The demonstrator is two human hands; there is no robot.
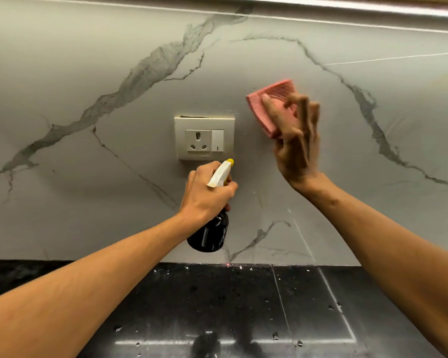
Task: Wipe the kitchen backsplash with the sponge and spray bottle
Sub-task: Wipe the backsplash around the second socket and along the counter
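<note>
Pink sponge [272,104], black spray bottle [209,235] with a white top and yellow tip, pale grey wall [88,60] with dark grey wiggly lines like marble, cream socket plate [204,137], shiny black surface [217,306] with tiny white specks and thin white lines

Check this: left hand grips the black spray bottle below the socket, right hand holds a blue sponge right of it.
The head view shows the sponge is pink, not blue. The rest stands: the left hand grips the black spray bottle below the socket, the right hand holds the sponge right of it.
</note>
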